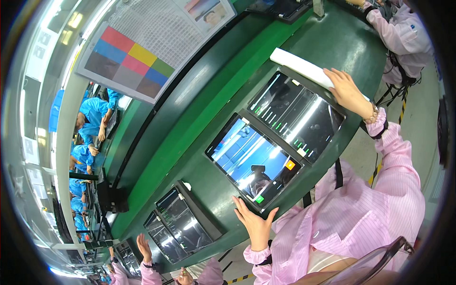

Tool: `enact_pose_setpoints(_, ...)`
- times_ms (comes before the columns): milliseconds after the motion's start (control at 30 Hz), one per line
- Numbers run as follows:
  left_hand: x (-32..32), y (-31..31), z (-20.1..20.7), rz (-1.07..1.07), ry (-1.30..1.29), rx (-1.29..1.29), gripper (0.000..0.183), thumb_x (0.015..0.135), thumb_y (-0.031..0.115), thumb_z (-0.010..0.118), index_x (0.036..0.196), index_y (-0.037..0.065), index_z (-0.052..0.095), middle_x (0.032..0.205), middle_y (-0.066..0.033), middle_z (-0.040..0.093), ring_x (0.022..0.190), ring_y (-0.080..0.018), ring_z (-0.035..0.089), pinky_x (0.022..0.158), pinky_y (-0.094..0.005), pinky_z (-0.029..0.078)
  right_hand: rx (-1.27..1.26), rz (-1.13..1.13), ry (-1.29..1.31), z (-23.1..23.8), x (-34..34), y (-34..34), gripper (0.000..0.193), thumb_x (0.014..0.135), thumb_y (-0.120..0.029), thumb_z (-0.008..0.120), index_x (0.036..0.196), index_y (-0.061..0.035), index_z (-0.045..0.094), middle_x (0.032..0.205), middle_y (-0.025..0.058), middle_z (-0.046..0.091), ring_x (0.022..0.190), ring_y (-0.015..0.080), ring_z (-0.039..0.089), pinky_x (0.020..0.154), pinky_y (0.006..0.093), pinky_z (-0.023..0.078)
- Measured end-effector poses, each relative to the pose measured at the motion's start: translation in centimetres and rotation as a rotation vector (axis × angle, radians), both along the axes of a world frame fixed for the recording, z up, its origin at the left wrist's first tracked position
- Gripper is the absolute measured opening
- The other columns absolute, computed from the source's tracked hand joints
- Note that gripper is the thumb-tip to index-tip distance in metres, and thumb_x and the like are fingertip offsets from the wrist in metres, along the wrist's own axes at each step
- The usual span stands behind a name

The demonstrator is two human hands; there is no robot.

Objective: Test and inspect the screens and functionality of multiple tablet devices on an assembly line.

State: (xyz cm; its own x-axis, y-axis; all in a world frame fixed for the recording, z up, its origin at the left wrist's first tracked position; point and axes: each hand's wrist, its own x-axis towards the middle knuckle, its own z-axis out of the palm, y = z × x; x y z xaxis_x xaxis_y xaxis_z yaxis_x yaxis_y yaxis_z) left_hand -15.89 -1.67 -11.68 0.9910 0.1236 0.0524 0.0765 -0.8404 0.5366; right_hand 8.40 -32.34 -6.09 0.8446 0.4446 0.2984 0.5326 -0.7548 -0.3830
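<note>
Two tablets lie side by side on the green workbench before me. The nearer-left tablet (256, 156) has a lit screen with a blue camera-like picture and small orange and green squares. Beside it, the other tablet (297, 116) shows a dark screen with rows of green and white text and bright reflections. My left hand (256, 225) is open, thumb and fingers spread, at the lower corner of the lit tablet; whether it touches is unclear. My right hand (349, 92) lies open with its fingers over the end of a long white bar-shaped object (299, 66) past the dark tablet.
To the left lie two more dark tablets (183, 221), near a co-worker's hand (144, 248). A colour test chart (133, 57) hangs above the green line. Workers in blue (95, 111) sit across it. At the upper right is another person in pink (403, 33), with cables nearby.
</note>
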Motion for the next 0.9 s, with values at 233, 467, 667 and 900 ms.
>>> enact_pose_setpoints(233,0.9,-1.4,0.0,0.084,-0.086,-0.046,0.101,0.066,0.011,0.080,0.141,-0.003,0.013,0.147,-0.0205,0.018,0.129,-0.0355,0.033,0.106,-0.0427,0.026,0.080,0.051,0.074,0.0,-1.9,-2.1,0.048,0.084,-0.015,0.060,0.126,-0.0022,0.042,0.126,0.0210,0.048,0.119,0.0363,0.043,0.103,0.0428,0.032)
enact_pose_setpoints(467,-0.2,-1.8,-1.2,0.151,-0.101,-0.088,0.096,0.070,0.023,0.078,0.138,-0.006,0.018,0.139,-0.0216,0.036,0.128,-0.0311,0.039,0.108,-0.0452,0.017,-0.133,0.343,-0.053,-3.3,1.5,2.5,0.054,0.091,-0.036,0.051,0.126,0.0041,0.041,0.129,0.0213,0.046,0.128,0.0284,0.037,0.111,0.0464,0.019)
enact_pose_setpoints(667,0.1,-1.9,-0.9,0.156,-0.084,0.109,0.094,0.068,0.026,0.080,0.136,-0.007,0.023,0.129,-0.0210,0.045,0.116,-0.0328,0.045,0.099,-0.0451,0.028,-0.032,-0.021,0.051,-0.7,0.7,-1.9,0.050,0.086,-0.024,0.059,0.126,0.0000,0.042,0.128,0.0188,0.047,0.120,0.0331,0.043,0.103,0.0484,0.030)
enact_pose_setpoints(900,0.7,-1.9,-1.4,0.209,-0.119,0.136,0.098,0.061,0.023,0.083,0.135,-0.007,0.027,0.122,-0.0192,0.050,0.112,-0.0332,0.046,0.095,-0.0416,0.031,-0.296,-0.311,0.040,-4.0,-2.8,-9.9,0.056,0.079,-0.013,0.063,0.132,-0.0147,0.043,0.128,0.0169,0.045,0.109,0.0350,0.049,0.091,0.0417,0.043)
